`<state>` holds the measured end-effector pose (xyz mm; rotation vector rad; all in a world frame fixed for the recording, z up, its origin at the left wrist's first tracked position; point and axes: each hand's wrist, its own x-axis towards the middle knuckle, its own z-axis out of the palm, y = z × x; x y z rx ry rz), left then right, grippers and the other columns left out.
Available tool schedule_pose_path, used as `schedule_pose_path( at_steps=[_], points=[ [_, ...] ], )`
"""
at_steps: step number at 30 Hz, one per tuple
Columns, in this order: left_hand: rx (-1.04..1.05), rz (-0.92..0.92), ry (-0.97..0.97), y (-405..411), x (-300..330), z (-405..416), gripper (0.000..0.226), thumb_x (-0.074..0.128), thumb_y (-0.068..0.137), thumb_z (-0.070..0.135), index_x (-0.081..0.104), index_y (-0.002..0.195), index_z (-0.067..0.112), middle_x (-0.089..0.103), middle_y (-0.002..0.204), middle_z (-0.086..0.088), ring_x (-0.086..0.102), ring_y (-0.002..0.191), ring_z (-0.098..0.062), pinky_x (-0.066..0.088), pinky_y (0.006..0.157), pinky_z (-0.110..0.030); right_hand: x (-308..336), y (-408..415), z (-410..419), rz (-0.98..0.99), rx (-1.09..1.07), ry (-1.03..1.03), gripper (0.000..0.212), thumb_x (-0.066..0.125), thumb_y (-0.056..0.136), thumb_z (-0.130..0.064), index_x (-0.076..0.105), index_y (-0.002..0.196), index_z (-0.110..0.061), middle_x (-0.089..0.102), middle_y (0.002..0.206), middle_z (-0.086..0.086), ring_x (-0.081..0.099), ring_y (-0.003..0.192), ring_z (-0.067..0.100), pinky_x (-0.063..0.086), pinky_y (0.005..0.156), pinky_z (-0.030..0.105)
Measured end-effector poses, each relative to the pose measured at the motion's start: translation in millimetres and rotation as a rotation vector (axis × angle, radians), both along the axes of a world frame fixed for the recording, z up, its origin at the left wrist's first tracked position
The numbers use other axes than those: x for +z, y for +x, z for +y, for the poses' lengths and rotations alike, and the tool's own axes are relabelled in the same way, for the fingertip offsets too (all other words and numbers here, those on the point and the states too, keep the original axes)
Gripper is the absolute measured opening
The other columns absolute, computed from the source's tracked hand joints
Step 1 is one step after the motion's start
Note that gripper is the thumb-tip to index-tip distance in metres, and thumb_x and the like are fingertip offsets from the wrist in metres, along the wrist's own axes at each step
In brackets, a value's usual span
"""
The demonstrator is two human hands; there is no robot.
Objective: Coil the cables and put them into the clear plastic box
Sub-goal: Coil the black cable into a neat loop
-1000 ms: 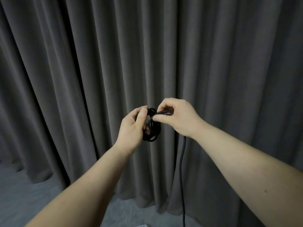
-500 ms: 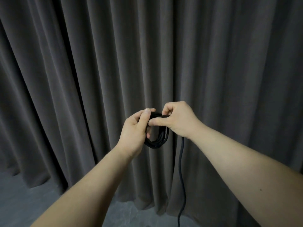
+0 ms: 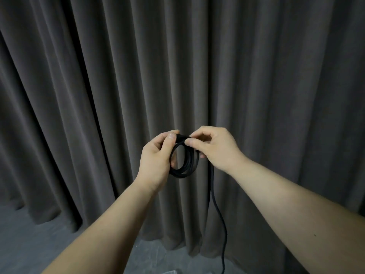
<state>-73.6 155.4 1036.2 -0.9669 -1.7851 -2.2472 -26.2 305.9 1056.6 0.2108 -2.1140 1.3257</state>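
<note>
A black cable [image 3: 184, 171] is wound into a small coil of several loops, held up in the air in front of me. My left hand [image 3: 156, 157] grips the coil's left side, thumb on top at its upper edge. My right hand [image 3: 215, 148] pinches the top of the coil between thumb and forefinger. The cable's loose tail [image 3: 216, 206] hangs down from under my right hand and runs off the bottom of the view. The clear plastic box is mostly out of sight; only a pale sliver [image 3: 169, 272] shows at the bottom edge, too small to identify.
A dark grey pleated curtain [image 3: 256, 76] fills the whole background, reaching down to a grey floor [image 3: 29, 240]. Both my forearms stretch in from the lower corners.
The coil has grown wider and hangs more open as another loop was laid on. My right hand shifted slightly right along the top; the tail swings a little.
</note>
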Motion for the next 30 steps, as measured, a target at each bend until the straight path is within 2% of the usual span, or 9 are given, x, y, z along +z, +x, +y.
schedule_pose_path(
  at_steps=[5,10,14,18,20,25,30],
  points=[
    [0.044,0.000,-0.021,-1,-1,-3,0.018,0.050,0.100,0.022,0.067,0.107,0.020,0.046,0.050,0.005,0.041,0.047,-0.011,0.039,0.054,-0.025,-3,-3,0,0.107,-0.102,0.046,0.017,0.080,0.073,-0.030,0.069,0.065,-0.020,0.060,0.055,0.001,0.053,0.049,0.013,0.045,0.053,0.035],
    [-0.034,-0.043,0.020,5,-3,-1,0.023,0.045,0.101,0.025,0.065,0.109,0.018,0.043,0.054,0.005,0.040,0.050,-0.010,0.038,0.056,-0.025,-7,-8,-3,0.106,-0.139,0.016,0.027,0.080,0.074,-0.034,0.064,0.061,-0.015,0.055,0.049,0.002,0.048,0.047,0.011,0.037,0.052,0.028],
    [-0.082,-0.073,0.033,8,-4,-3,0.024,0.044,0.102,0.025,0.065,0.111,0.016,0.044,0.056,0.003,0.041,0.049,-0.011,0.038,0.054,-0.023,-9,-7,-6,0.158,-0.183,0.050,0.029,0.078,0.074,-0.037,0.062,0.058,-0.019,0.055,0.050,0.001,0.047,0.049,0.011,0.043,0.053,0.034],
    [-0.110,-0.090,0.063,11,2,-5,0.023,0.044,0.102,0.023,0.065,0.108,0.015,0.047,0.055,0.000,0.045,0.047,-0.012,0.042,0.052,-0.022,-11,-2,-9,0.280,-0.245,0.132,0.031,0.075,0.079,-0.035,0.063,0.063,-0.013,0.053,0.049,-0.006,0.051,0.048,0.013,0.048,0.052,0.035],
    [-0.107,-0.091,0.068,12,4,-5,0.022,0.045,0.101,0.023,0.066,0.107,0.015,0.047,0.054,0.000,0.045,0.047,-0.012,0.042,0.051,-0.022,-12,-2,-9,0.306,-0.252,0.162,0.032,0.073,0.080,-0.037,0.062,0.065,-0.011,0.053,0.049,-0.004,0.052,0.048,0.016,0.048,0.052,0.037],
    [-0.068,-0.110,0.092,9,4,-5,0.022,0.046,0.101,0.023,0.066,0.106,0.016,0.045,0.053,0.002,0.041,0.044,-0.011,0.038,0.049,-0.020,-13,-2,-8,0.250,-0.246,0.118,0.033,0.068,0.085,-0.037,0.058,0.066,-0.012,0.059,0.051,0.005,0.059,0.049,0.020,0.053,0.056,0.042],
    [-0.036,-0.078,0.079,8,1,-2,0.024,0.049,0.099,0.032,0.068,0.105,0.018,0.045,0.055,0.004,0.040,0.048,-0.010,0.039,0.050,-0.022,-17,-6,-9,0.157,-0.280,0.066,0.036,0.063,0.086,-0.046,0.052,0.064,-0.020,0.059,0.049,0.001,0.063,0.051,0.019,0.055,0.058,0.045]
  ],
)
